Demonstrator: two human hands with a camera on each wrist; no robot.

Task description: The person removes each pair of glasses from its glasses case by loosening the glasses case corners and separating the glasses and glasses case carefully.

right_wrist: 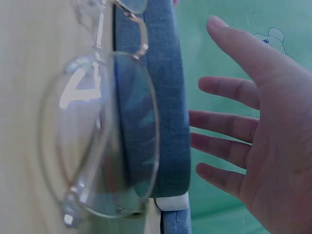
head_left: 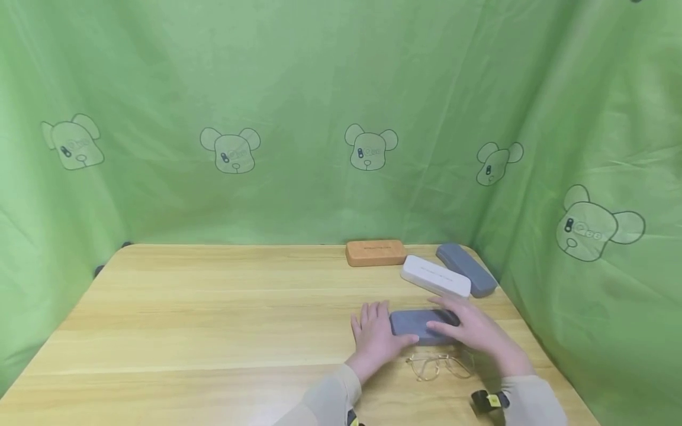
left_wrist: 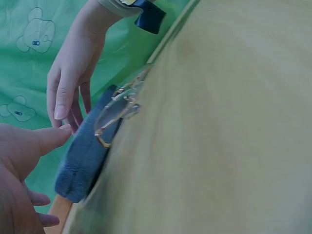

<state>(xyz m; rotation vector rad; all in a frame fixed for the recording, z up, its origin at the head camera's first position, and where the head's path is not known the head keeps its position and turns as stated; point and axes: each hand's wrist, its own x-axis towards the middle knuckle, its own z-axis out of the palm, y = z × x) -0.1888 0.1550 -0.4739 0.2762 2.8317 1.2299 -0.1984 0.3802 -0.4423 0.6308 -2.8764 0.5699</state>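
A blue-grey fabric glasses case (head_left: 421,325) lies closed on the table, with gold wire-framed glasses (head_left: 441,367) just in front of it. My left hand (head_left: 375,338) is at the case's left end, fingers spread and thumb along its near edge. Over the right end is my right hand (head_left: 474,329), its thumb above the top. In the right wrist view the right hand (right_wrist: 282,126) has its fingers extended beside the case (right_wrist: 161,97); contact is hard to tell. The glasses (left_wrist: 117,114) stand in front of the case in the left wrist view.
Farther back on the right are an orange case (head_left: 375,253), a white case (head_left: 434,276) and another blue-grey case (head_left: 466,269). The wooden table (head_left: 186,319) extends to the left. A green curtain (head_left: 298,118) with bear-head drawings surrounds the back and sides.
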